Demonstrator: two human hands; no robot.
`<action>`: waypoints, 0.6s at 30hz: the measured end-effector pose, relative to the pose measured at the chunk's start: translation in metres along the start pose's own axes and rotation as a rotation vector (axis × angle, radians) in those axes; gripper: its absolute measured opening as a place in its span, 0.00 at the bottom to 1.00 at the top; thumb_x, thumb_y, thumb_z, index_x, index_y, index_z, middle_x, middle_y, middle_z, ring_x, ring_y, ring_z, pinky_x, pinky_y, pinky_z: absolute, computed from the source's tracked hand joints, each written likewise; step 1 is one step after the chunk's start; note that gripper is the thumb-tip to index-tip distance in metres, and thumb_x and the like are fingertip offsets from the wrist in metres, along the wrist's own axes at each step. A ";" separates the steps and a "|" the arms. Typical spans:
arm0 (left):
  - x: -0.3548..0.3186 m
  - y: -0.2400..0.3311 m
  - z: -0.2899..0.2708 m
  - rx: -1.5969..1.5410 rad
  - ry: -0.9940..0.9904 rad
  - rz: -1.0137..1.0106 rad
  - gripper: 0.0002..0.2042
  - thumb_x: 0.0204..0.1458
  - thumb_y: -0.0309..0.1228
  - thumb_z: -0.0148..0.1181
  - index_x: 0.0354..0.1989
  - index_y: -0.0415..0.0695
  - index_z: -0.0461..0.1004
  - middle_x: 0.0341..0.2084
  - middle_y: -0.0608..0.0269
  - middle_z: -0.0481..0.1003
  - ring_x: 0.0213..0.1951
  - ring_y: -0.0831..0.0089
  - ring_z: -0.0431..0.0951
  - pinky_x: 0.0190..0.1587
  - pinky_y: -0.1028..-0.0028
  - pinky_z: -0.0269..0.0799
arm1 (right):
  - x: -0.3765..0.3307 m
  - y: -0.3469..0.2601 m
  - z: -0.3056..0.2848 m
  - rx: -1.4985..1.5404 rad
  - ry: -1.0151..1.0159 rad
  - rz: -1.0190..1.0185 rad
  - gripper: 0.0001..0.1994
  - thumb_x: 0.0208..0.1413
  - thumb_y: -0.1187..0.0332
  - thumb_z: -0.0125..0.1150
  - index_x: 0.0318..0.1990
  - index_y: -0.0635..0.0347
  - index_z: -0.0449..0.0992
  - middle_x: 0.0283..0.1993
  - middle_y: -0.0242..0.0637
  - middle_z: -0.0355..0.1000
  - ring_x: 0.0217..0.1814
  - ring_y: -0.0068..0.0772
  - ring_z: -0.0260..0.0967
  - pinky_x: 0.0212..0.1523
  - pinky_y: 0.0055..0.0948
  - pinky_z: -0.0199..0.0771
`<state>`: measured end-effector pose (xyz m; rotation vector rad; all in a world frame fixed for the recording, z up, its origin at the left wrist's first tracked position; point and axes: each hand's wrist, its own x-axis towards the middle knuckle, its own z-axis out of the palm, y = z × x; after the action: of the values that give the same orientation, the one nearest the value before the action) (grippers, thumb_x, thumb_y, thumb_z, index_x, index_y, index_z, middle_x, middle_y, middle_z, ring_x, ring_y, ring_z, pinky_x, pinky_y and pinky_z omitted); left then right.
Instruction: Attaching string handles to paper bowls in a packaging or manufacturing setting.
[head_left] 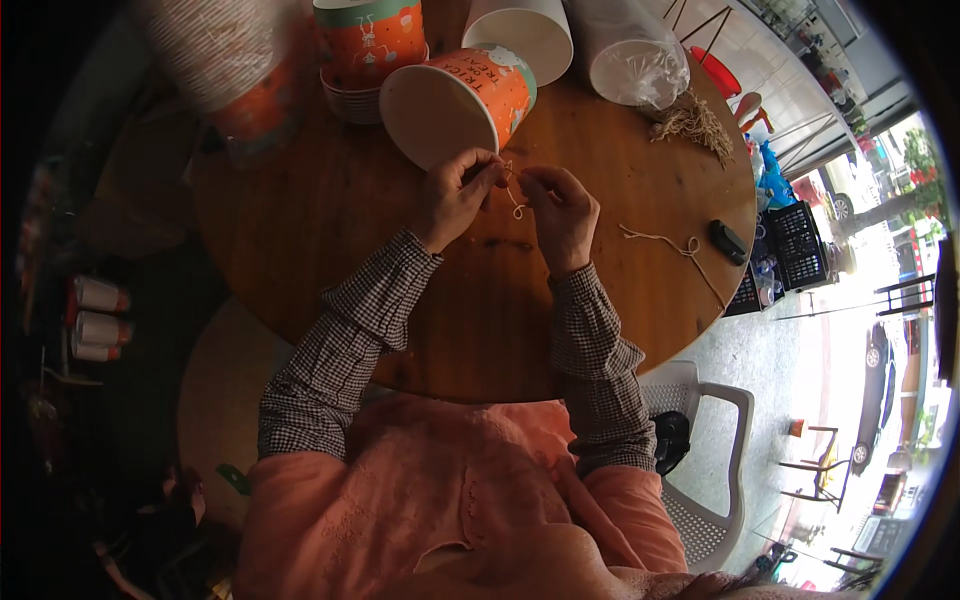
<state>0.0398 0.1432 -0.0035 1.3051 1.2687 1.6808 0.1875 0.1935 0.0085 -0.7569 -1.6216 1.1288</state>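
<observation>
Between my two hands runs a short piece of thin cream string [518, 200], with a small loop hanging below the fingers. My left hand [459, 196] pinches it at the left, its fingertips pressed together. Facing it, my right hand [562, 212] has its fingers curled and closed on the string's other side. Just beyond the left hand, an orange paper bucket [500, 92] with a green rim band lies on its side, its white open end toward the left. Whether the string touches this bucket is hard to tell.
Beyond stand an orange bucket stack [368, 45], a wrapped stack [225, 70], a white bucket [520, 35] and a plastic-wrapped roll [635, 65]. A bundle of strings [697, 125], a loose string [668, 240] and a black object [727, 242] lie rightward. A white chair [735, 420] stands near.
</observation>
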 end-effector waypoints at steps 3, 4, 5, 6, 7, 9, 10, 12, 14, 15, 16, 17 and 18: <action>0.000 -0.003 0.000 0.035 -0.004 -0.004 0.07 0.58 0.29 0.55 0.38 0.38 0.74 0.27 0.67 0.77 0.23 0.84 0.71 0.25 0.82 0.68 | 0.001 -0.001 0.003 0.015 0.027 -0.011 0.06 0.53 0.71 0.63 0.35 0.63 0.75 0.31 0.32 0.75 0.27 0.19 0.71 0.26 0.20 0.72; 0.001 -0.004 0.002 0.149 0.045 0.196 0.05 0.55 0.26 0.57 0.37 0.39 0.74 0.29 0.66 0.76 0.25 0.79 0.73 0.27 0.79 0.71 | 0.001 -0.002 0.004 -0.004 0.048 -0.011 0.06 0.53 0.71 0.62 0.34 0.63 0.73 0.30 0.33 0.74 0.27 0.20 0.71 0.26 0.21 0.72; 0.003 -0.004 0.002 0.264 0.095 0.396 0.05 0.53 0.24 0.59 0.37 0.40 0.74 0.30 0.66 0.76 0.28 0.75 0.76 0.29 0.76 0.73 | 0.001 0.000 0.005 -0.003 0.044 -0.010 0.06 0.53 0.71 0.62 0.34 0.63 0.73 0.30 0.33 0.74 0.27 0.20 0.71 0.26 0.21 0.72; 0.003 -0.001 0.002 0.265 0.098 0.391 0.05 0.53 0.24 0.59 0.37 0.40 0.74 0.30 0.66 0.76 0.28 0.75 0.76 0.29 0.76 0.73 | 0.001 0.001 0.005 -0.082 0.055 -0.065 0.06 0.54 0.71 0.61 0.34 0.63 0.72 0.30 0.34 0.73 0.27 0.22 0.71 0.27 0.22 0.72; 0.004 0.001 0.000 0.375 0.112 0.479 0.05 0.51 0.23 0.60 0.36 0.40 0.74 0.31 0.65 0.76 0.30 0.71 0.77 0.31 0.73 0.74 | 0.000 0.001 0.006 -0.159 0.066 -0.121 0.06 0.55 0.70 0.60 0.34 0.63 0.71 0.29 0.35 0.73 0.28 0.24 0.71 0.28 0.23 0.73; 0.005 0.009 -0.003 0.488 0.128 0.557 0.06 0.49 0.22 0.61 0.35 0.41 0.74 0.31 0.64 0.75 0.32 0.66 0.78 0.33 0.70 0.75 | -0.003 -0.006 0.005 -0.184 0.061 -0.118 0.06 0.55 0.71 0.60 0.33 0.63 0.71 0.29 0.36 0.72 0.28 0.26 0.71 0.29 0.24 0.73; 0.006 0.015 -0.002 0.545 0.133 0.620 0.05 0.48 0.22 0.62 0.34 0.41 0.74 0.30 0.63 0.75 0.31 0.66 0.77 0.33 0.69 0.74 | -0.004 -0.010 0.006 -0.210 0.062 -0.118 0.06 0.55 0.71 0.60 0.33 0.63 0.71 0.29 0.36 0.71 0.29 0.27 0.71 0.30 0.25 0.73; 0.006 0.016 -0.003 0.606 0.139 0.679 0.05 0.48 0.23 0.62 0.33 0.41 0.74 0.29 0.62 0.74 0.31 0.65 0.77 0.33 0.69 0.74 | -0.007 -0.009 0.006 -0.193 0.057 -0.158 0.05 0.55 0.71 0.60 0.33 0.63 0.71 0.29 0.36 0.71 0.29 0.26 0.71 0.30 0.24 0.73; 0.006 0.013 -0.005 0.590 0.144 0.680 0.05 0.49 0.25 0.62 0.33 0.41 0.73 0.28 0.61 0.74 0.30 0.65 0.77 0.33 0.70 0.74 | -0.006 -0.010 0.006 -0.175 0.055 -0.204 0.05 0.55 0.72 0.60 0.33 0.62 0.71 0.30 0.36 0.71 0.29 0.26 0.71 0.30 0.24 0.73; 0.005 0.012 -0.006 0.592 0.144 0.677 0.05 0.49 0.25 0.62 0.33 0.41 0.73 0.28 0.61 0.74 0.30 0.65 0.77 0.33 0.70 0.74 | -0.005 -0.010 0.006 -0.159 0.078 -0.222 0.04 0.55 0.72 0.59 0.33 0.62 0.71 0.30 0.35 0.70 0.30 0.26 0.71 0.30 0.24 0.73; 0.004 0.011 -0.007 0.581 0.112 0.609 0.05 0.50 0.26 0.61 0.33 0.41 0.73 0.27 0.61 0.74 0.29 0.66 0.77 0.32 0.71 0.74 | -0.004 -0.010 0.006 -0.142 0.102 -0.240 0.04 0.55 0.73 0.59 0.33 0.62 0.71 0.30 0.35 0.70 0.30 0.26 0.71 0.30 0.24 0.73; 0.003 0.010 -0.008 0.569 0.079 0.541 0.06 0.50 0.27 0.61 0.34 0.41 0.73 0.26 0.61 0.74 0.29 0.67 0.77 0.31 0.72 0.74 | -0.003 -0.009 0.004 -0.141 0.102 -0.238 0.04 0.55 0.73 0.59 0.33 0.62 0.71 0.30 0.35 0.70 0.30 0.26 0.71 0.30 0.24 0.73; 0.003 0.011 -0.008 0.568 0.077 0.541 0.06 0.50 0.27 0.61 0.34 0.41 0.73 0.26 0.61 0.74 0.29 0.67 0.77 0.31 0.72 0.74 | 0.000 -0.006 0.002 -0.110 0.121 -0.221 0.04 0.55 0.73 0.59 0.33 0.62 0.71 0.31 0.35 0.70 0.30 0.25 0.71 0.30 0.24 0.73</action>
<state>0.0324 0.1401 0.0076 2.0854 1.6130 1.7948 0.1863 0.1901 0.0141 -0.6841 -1.6300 0.8274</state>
